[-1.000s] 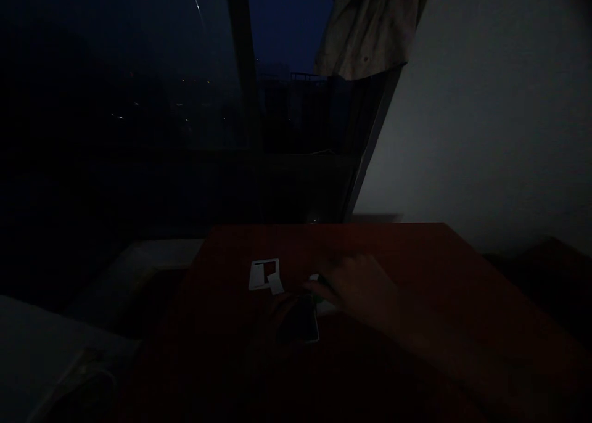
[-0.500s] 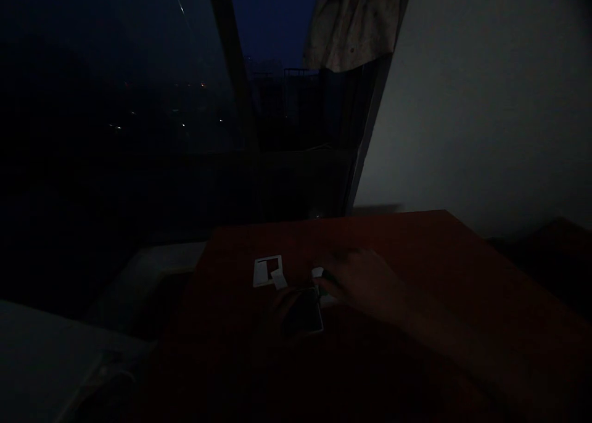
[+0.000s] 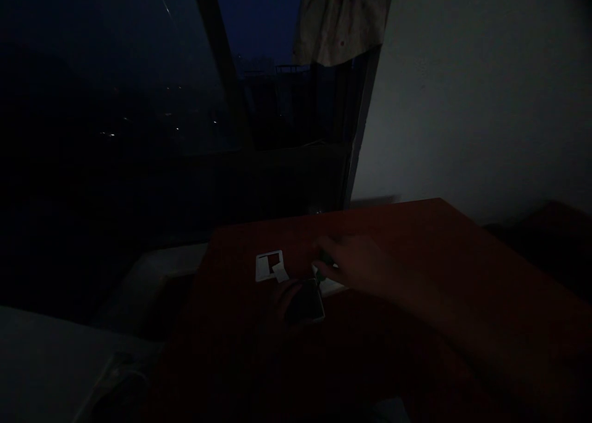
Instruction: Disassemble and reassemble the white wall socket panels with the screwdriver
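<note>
The room is very dark. My left hand (image 3: 280, 299) is curled round a dark flat phone-like slab (image 3: 306, 302) held just above the red table (image 3: 416, 244). My right hand (image 3: 356, 262) reaches in from the right, its fingers pinched together at the slab's upper right corner, where a small pale thing shows. What the fingers grip is too dim to make out. A white card (image 3: 269, 266) with a cut-out window lies flat just left of both hands, a small white scrap (image 3: 280, 275) at its lower right corner.
A large window (image 3: 139, 102) with a dark frame fills the back left, night lights beyond it. A pale cloth (image 3: 340, 19) hangs at the top. A plain wall (image 3: 485, 90) rises on the right. A light surface (image 3: 46, 361) sits low at the left.
The view has shifted, so everything sits slightly higher and further right in the picture. My right hand has lifted a little towards the slab's upper corner. The card has stayed in place.
</note>
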Demonstrator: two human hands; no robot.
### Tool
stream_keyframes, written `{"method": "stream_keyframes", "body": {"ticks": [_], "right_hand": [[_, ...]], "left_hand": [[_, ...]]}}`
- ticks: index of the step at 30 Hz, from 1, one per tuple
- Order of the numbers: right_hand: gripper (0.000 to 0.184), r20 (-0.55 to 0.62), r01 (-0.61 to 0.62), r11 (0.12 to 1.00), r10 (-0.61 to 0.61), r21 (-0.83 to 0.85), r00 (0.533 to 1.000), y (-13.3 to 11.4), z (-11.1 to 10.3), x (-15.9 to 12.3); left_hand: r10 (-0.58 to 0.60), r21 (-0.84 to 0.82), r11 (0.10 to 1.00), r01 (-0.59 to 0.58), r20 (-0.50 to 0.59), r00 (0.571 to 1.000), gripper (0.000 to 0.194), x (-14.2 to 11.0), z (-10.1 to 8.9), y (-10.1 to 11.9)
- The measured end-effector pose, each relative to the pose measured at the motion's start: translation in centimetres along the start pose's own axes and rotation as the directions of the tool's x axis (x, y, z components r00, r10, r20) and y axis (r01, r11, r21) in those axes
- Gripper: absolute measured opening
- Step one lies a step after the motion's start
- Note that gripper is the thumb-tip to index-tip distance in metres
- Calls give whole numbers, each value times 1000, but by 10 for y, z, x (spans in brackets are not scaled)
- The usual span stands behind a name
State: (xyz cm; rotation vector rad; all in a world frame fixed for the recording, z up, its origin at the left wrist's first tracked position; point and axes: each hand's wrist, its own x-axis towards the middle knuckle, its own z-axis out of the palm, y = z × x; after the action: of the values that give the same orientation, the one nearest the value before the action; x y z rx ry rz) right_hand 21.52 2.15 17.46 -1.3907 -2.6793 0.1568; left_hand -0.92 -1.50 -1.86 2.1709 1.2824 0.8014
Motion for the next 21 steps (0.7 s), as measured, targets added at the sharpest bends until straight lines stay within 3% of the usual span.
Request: {"method": "stream_keyframes", "body": {"ticks": [4,11,13,17,21], "right_hand": [[38,-1,90,986,-91,138,996,1,1,-2],[31,-66,-102,988,95,-113,993,-5,6,1],[26,-58,-40,998,38,-44,998,-3,7,1],[44,-54,154,977,-147,149,988,-2,6,-2],[33,-61,55,996,-50,74,997,-4,6,0]], "left_hand": [[-33,-5,999,33,14,999,62,0,0,-1],[-7,5,1000,7,18,1000,64,-1,2,-3],[-7,17,1000,7,25,1000,64,0,2,-2],[-16,36,999,15,19,1000,64,1,1,-1],[-19,31,999,19,13,1000,65,1,1,-1]]}}
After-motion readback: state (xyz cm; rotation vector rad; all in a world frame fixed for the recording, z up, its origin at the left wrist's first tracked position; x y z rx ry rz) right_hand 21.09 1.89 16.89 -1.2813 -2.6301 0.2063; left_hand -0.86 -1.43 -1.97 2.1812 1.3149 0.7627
